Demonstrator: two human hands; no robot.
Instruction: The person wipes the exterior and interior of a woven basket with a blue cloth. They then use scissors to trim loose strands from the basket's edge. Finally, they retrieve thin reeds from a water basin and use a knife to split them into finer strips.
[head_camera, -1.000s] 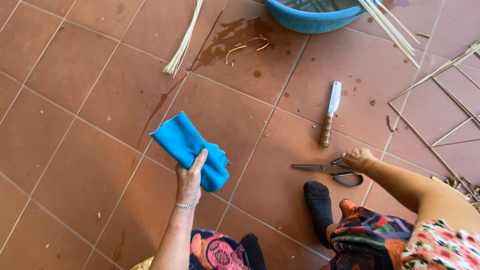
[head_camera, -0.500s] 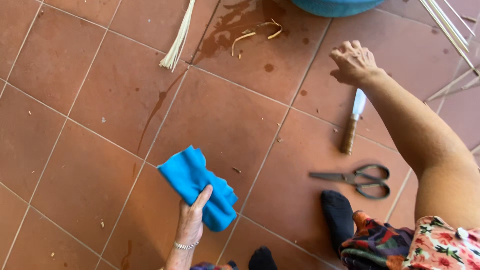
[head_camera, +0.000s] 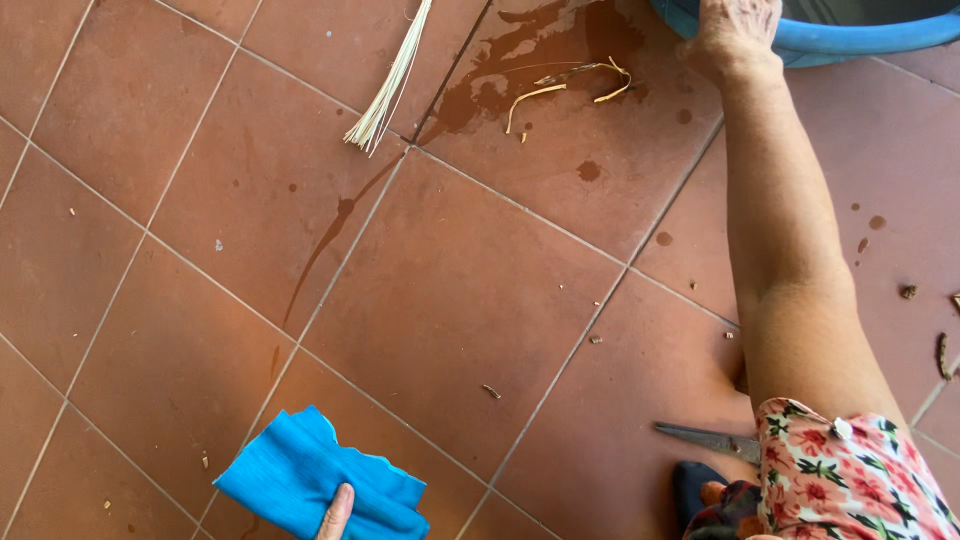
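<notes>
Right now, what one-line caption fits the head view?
Left hand presses a blue cloth on wet terracotta tiles; right hand grips blue basin rim.

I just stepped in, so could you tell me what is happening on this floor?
A person sits on a terracotta tile floor. The left hand presses on a blue cloth; the right hand reaches to the rim of a blue basin. Water is spilled by a bundle of pale straw. A scissors blade shows beside the arm.

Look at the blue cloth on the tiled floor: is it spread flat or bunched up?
Bunched up. The blue cloth lies crumpled in wavy folds with overlapping layers, and the left hand presses one finger on its lower edge.
</notes>
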